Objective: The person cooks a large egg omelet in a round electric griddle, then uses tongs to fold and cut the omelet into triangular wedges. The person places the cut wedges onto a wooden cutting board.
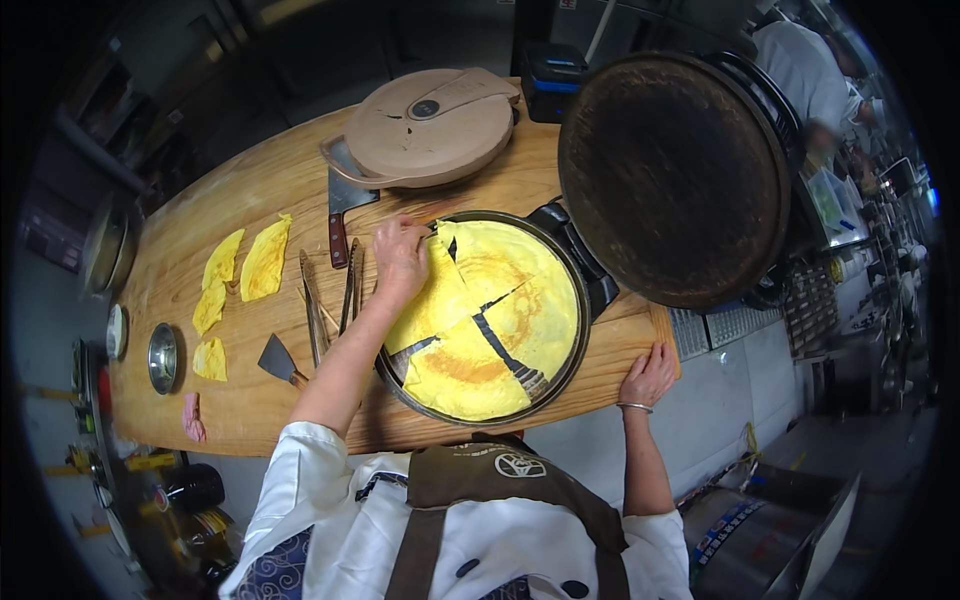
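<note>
A thin yellow egg sheet, cut into several wedges, lies in the round electric griddle [583, 352]. My left hand [401, 257] is at the griddle's upper left rim, its fingers pinching the outer edge of the left egg wedge [431, 304]; the fingertips are partly hidden. Dark gaps part this wedge from the upper egg wedge [487, 255], the right egg wedge [544, 322] and the lower egg wedge [465, 375]. On the table's right corner rests my right hand [649, 375], holding nothing.
The griddle's dark lid [675, 180] stands raised at right. Left of the griddle lie metal tongs [350, 289], a scraper [277, 358], a cleaver [339, 236] and egg pieces [264, 259]. A beige lidded pan [431, 127] sits behind, a metal bowl [162, 358] far left.
</note>
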`<state>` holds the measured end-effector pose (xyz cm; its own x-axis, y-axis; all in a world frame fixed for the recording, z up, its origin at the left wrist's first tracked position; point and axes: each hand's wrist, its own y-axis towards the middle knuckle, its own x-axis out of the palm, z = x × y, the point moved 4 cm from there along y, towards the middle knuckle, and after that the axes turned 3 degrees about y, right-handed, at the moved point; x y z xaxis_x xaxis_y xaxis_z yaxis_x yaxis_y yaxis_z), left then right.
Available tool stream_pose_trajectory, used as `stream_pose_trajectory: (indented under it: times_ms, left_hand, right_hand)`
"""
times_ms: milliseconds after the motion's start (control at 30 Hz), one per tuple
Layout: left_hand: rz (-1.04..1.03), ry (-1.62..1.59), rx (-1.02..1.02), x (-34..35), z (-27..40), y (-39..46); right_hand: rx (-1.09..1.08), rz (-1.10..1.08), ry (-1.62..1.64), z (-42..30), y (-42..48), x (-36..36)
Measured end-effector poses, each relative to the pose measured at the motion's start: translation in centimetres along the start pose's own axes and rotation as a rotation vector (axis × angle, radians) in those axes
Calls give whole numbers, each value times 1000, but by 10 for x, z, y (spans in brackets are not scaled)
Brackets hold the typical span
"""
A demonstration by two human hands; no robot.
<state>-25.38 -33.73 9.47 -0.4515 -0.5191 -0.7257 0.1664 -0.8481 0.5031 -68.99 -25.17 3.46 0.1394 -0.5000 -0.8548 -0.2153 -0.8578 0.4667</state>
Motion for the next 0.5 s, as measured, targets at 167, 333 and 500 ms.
stream_pose_trajectory:
  times_ms: [167,333,500]
  left_hand:
    - [-87,187,71,8,13,0]
    - [-183,38,112,17,24,-2]
    - [-65,102,35,21,22,-2]
  right_hand:
    - [10,3,-8,1,-1,1]
    - [23,5,1,2,-2,1]
    - [20,10,5,0,-1,-1]
